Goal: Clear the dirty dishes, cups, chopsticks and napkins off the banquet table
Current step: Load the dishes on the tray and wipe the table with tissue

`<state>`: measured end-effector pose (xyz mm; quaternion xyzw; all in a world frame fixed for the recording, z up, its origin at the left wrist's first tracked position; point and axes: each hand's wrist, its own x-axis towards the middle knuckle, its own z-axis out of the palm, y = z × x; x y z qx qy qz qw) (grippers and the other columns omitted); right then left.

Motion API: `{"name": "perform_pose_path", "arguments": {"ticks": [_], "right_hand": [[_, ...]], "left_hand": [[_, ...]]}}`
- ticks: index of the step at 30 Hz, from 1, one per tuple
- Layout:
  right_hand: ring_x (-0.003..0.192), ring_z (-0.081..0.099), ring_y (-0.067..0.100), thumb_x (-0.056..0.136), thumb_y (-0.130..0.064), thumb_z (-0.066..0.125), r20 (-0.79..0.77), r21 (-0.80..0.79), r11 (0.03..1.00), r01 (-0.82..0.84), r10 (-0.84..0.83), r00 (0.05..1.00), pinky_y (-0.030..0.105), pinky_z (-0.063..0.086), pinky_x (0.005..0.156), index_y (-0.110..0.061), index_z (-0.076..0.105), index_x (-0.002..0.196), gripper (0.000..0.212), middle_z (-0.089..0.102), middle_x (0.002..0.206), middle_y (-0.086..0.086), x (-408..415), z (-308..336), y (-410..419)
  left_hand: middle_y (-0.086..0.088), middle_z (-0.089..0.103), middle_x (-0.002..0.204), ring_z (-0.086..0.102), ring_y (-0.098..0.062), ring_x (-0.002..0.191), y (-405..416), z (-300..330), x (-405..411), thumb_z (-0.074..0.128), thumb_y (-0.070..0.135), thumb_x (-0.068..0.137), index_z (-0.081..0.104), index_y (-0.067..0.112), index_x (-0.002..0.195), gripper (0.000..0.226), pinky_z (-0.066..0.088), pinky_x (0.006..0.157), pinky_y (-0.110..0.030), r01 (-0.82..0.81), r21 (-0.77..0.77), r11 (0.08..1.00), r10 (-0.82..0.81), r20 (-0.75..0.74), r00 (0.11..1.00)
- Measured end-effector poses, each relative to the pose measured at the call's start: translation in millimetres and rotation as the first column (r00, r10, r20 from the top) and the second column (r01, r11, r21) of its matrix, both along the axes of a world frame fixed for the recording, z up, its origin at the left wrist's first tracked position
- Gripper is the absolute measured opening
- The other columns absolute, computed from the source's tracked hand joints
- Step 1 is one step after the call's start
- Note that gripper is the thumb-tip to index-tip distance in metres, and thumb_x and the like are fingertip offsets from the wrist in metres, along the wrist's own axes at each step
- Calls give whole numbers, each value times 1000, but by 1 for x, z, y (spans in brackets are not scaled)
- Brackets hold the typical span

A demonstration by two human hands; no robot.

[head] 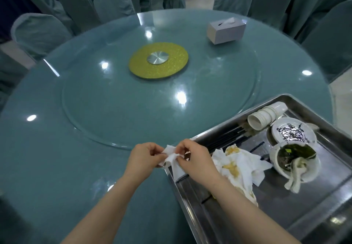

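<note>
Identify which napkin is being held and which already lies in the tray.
The small clean white napkin is pinched between the left hand and right hand; the yellow-stained crumpled napkins lie in the metal tray.

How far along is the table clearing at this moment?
Mostly done. The tray already holds stacked cups, bowls, chopsticks and soiled napkins. In hand: the left hand and right hand pinch one white napkin at the tray's corner. Left on the table: only a tissue box.
</note>
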<state>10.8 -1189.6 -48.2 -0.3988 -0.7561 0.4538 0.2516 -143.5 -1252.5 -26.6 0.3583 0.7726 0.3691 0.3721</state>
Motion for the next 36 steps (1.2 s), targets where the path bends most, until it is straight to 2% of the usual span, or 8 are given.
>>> {"name": "perform_pose_path", "arguments": {"ticks": [3, 8, 16, 20, 24, 28, 33, 36], "right_hand": [[74, 56, 7, 75, 2, 64, 11, 4, 1000, -6, 6, 1000, 15, 46, 68, -28, 57, 77, 30, 59, 73, -14, 2, -7, -5], [74, 57, 7, 73, 1, 63, 23, 34, 999, -25, 24, 999, 17, 47, 69, -33, 56, 74, 35, 61, 75, -14, 3, -9, -19], [77, 57, 6, 72, 0, 63, 45, 85, 995, -42, 38, 998, 17, 48, 70, -34, 61, 72, 34, 63, 79, -14, 11, 7, -52], [77, 59, 6, 74, -2, 62, 77, 133, 989, -65, 55, 995, 21, 49, 74, -38, 58, 73, 36, 62, 83, -13, 28, 22, -78], [79, 58, 6, 77, -1, 61, 120, 185, 983, -21, -1, 993, 15, 45, 74, -33, 60, 77, 32, 63, 86, -12, 60, 42, -102], [73, 49, -2, 79, 0, 61, 160, 291, 954, 69, -120, 980, 0, 34, 69, -26, 62, 77, 25, 56, 77, -19, 100, 59, -112], [72, 50, -4, 83, -7, 63, 216, 302, 941, 154, -225, 950, 3, 35, 65, -31, 58, 79, 25, 58, 81, -17, 146, 62, -116], [71, 50, -5, 85, -13, 63, 272, 276, 940, 201, -277, 921, 6, 33, 59, -34, 58, 82, 22, 59, 85, -19, 166, 55, -110]], "left_hand": [[-4, 64, 57, 59, -10, 47, -6, -2, 7, 73, -5, 74, 66, 8, 69, 15, 54, 52, -21, -58, -9, 998, 58, 1, 998], [-15, 69, 71, 60, -18, 60, -25, 0, 14, 70, -5, 76, 67, 3, 78, 9, 55, 65, -34, -61, 3, 998, 61, 3, 998], [0, 71, 77, 64, -16, 70, -73, 15, 19, 54, -12, 79, 65, 22, 76, 36, 54, 77, -34, -34, 62, 997, 39, -68, 997], [-6, 72, 89, 67, -20, 83, -104, 24, 35, 46, -16, 80, 67, 15, 86, 37, 55, 84, -37, -19, 101, 995, 20, -14, 1000], [10, 68, 89, 65, -8, 82, -131, 40, 59, 50, -8, 84, 63, 26, 83, 37, 50, 71, -19, -37, 169, 985, 33, 22, 999], [1, 66, 100, 63, -14, 96, -147, 47, 82, 45, -6, 91, 61, 15, 104, 29, 47, 77, -21, -45, 203, 978, 33, 64, 997], [5, 66, 109, 62, -7, 103, -151, 53, 110, 47, 2, 93, 62, 19, 114, 30, 49, 71, -10, 55, 185, 981, -73, 87, 994], [9, 66, 108, 61, -1, 103, -148, 56, 121, 49, 4, 93, 62, 22, 116, 32, 45, 80, -12, 101, 191, 976, -116, 71, 991]]}}
